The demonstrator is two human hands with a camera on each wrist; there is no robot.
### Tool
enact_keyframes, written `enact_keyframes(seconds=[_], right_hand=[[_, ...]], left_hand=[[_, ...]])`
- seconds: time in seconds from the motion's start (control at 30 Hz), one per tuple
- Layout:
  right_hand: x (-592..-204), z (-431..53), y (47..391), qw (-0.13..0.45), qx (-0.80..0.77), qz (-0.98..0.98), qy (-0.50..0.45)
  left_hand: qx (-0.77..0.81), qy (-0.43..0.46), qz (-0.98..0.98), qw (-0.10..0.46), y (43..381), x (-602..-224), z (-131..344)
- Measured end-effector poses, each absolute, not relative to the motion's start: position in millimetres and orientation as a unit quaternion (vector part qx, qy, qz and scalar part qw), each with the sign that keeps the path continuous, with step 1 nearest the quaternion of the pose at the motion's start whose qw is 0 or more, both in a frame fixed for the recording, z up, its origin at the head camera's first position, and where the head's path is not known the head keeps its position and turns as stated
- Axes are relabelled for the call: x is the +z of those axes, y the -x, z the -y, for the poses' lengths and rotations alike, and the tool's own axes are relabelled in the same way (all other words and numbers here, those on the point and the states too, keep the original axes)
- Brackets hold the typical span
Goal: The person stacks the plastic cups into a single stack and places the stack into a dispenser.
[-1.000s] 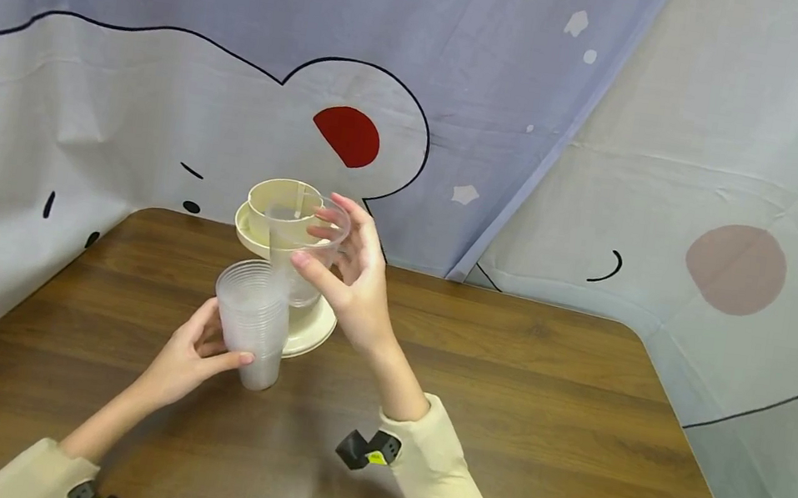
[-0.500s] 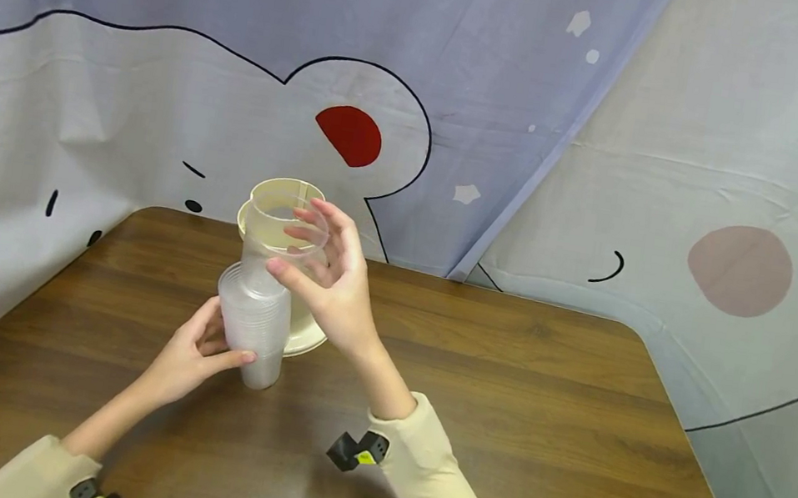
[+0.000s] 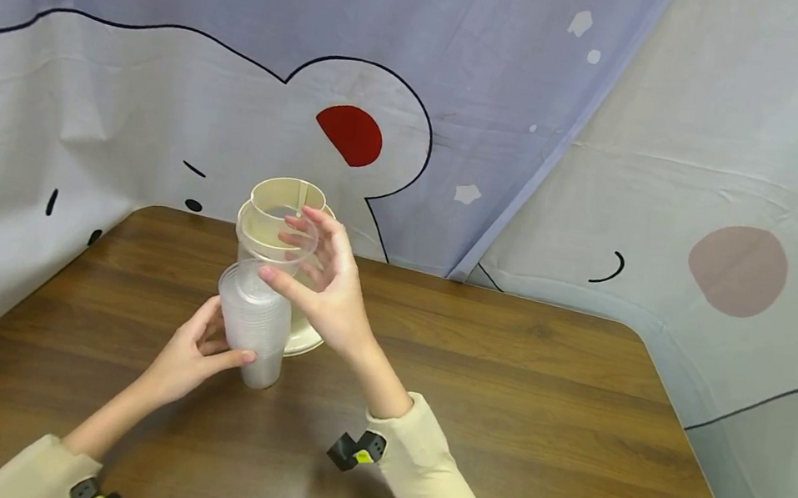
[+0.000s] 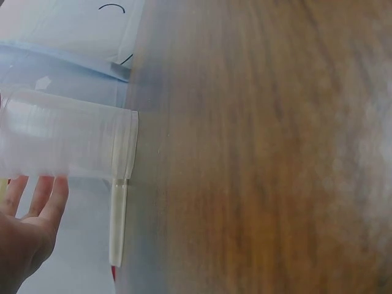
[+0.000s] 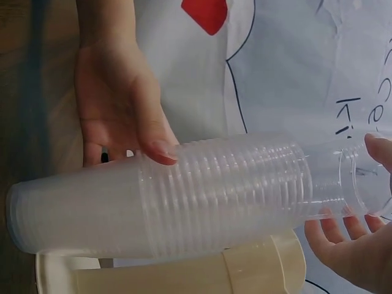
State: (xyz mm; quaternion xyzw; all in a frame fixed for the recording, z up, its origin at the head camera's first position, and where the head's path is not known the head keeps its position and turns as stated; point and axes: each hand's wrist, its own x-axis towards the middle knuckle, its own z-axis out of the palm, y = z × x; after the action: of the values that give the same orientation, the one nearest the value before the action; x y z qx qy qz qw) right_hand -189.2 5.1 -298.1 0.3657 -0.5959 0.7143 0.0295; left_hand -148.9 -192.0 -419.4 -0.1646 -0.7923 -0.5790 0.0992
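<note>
My left hand (image 3: 183, 364) grips a tall stack of nested clear plastic cups (image 3: 255, 318), thumb across the front, fingers behind. The stack stands upright, its base low over the wooden table. Above it, my right hand (image 3: 336, 295) holds a single clear plastic cup (image 3: 247, 250) between thumb and fingers near its rim. The lower part of that cup sits inside the stack's mouth. In the right wrist view, the ribbed rims of the stack (image 5: 214, 196) lie beside my left thumb, and the single cup (image 5: 327, 180) pokes out of the end.
Right behind the cups stands a cream round container (image 3: 289, 188), partly hidden by the right hand. A cream plate (image 3: 303, 344) shows at its foot. A printed curtain (image 3: 500, 170) hangs along the far edges of the wooden table (image 3: 503, 380).
My right hand has moved left and then slightly down, bringing the single cup from beside the stack into its mouth. My left hand and the stack have stayed nearly still.
</note>
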Motion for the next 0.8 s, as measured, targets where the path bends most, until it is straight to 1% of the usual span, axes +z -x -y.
enact_keyframes(seconds=[0.8], right_hand=[[-313, -2, 189, 0.028, 0.641, 0.689, -0.337]], left_hand=[[-0.579, 0.16, 0.794, 0.098, 146, -419, 192]])
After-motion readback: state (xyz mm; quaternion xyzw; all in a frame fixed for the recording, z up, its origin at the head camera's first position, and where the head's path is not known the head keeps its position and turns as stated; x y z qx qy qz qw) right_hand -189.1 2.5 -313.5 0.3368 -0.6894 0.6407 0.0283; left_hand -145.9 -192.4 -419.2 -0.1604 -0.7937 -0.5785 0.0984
